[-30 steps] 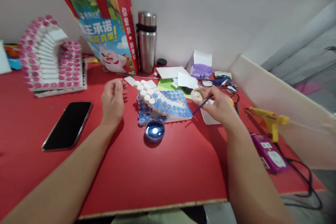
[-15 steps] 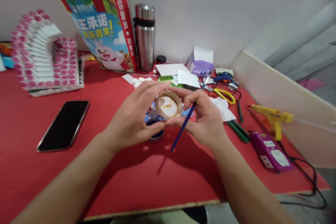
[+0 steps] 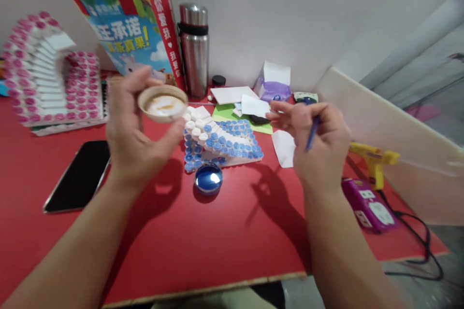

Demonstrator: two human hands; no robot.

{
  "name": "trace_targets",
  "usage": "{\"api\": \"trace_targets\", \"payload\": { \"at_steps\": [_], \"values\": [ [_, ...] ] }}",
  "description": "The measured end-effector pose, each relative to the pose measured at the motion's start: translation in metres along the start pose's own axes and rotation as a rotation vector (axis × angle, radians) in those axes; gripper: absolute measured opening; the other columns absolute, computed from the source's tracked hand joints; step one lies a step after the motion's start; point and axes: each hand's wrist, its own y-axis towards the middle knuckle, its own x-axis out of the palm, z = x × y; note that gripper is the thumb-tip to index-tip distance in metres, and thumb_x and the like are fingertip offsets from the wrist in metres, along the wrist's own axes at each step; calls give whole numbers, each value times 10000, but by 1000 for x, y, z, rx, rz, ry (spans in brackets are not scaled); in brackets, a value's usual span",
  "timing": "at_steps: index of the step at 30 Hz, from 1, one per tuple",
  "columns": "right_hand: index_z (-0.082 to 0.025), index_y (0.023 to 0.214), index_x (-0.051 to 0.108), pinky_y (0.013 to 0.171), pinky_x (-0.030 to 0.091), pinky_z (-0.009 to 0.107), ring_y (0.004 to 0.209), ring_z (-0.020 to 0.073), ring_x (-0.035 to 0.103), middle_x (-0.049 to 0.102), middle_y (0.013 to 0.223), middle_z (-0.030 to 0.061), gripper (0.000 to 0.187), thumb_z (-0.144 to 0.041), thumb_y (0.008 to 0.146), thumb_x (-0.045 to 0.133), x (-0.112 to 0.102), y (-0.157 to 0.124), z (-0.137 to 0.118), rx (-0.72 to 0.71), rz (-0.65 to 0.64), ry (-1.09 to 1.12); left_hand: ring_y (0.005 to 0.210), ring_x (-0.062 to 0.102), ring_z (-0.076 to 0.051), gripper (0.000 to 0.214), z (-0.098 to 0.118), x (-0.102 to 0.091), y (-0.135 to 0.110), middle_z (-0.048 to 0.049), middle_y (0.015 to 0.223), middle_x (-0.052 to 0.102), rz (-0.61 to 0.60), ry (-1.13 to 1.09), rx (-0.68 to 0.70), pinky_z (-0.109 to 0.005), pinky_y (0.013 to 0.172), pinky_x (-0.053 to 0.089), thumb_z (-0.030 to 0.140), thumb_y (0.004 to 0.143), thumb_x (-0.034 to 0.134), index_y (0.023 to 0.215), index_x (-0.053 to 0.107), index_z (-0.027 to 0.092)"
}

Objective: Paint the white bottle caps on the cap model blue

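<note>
Lid (image 3: 164, 105) — in left hand (image 3: 132, 142), brush (image 3: 312, 133) — in right hand (image 3: 322, 142)

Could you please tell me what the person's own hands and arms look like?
The left hand and right hand are ungloved, with no rings, watch or bracelet visible. Both forearms are bare to where the picture cuts them off; no sleeves show.

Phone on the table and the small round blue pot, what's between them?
In the head view, your left wrist crosses between the phone and the pot; past it lies shadowed red tabletop.
</note>
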Motion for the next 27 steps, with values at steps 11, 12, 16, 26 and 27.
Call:
{"api": "trace_targets", "payload": {
  "at_steps": [11,12,16,26,27],
  "values": [
    [-318,999,492,766,523,409,839,314,761,765,864,73,223,-496,1116,557,-11,15,55,243,-299,-730,1534,626,-591,648,-114,-24,28,-149,1233,763,113,361,-276,-768,1363,377,369,679,1005,1209,663,220],
    [-320,988,476,742,495,403,822,316,747,757,849,73,221,-484,1118,548,-10,14,55,251,-316,-751,1540,622,-600,649,-113,-24,28,-155,1247,764,99,370,-297,-776,1357,380,367,679,1008,1205,656,225],
    [-324,974,453,709,456,391,798,316,723,748,840,72,254,-514,1122,536,-9,15,57,253,-350,-766,1568,584,-634,733,-95,-22,29,-230,1414,739,59,476,-300,-809,1389,349,288,613,1028,1227,638,203],
    [-315,951,494,710,418,373,771,283,675,725,815,57,270,-535,1100,544,-5,10,64,263,-326,-732,624,736,-275,226,-69,7,9,-54,732,755,-145,184,-501,-405,655,664,147,724,727,919,734,262],
    [-313,950,503,715,424,375,776,281,676,726,815,54,268,-531,1098,552,-4,9,63,297,-317,-712,591,742,-287,218,-70,10,9,-67,700,749,-152,115,-611,-401,586,649,136,709,714,891,729,254]
  ]
}}
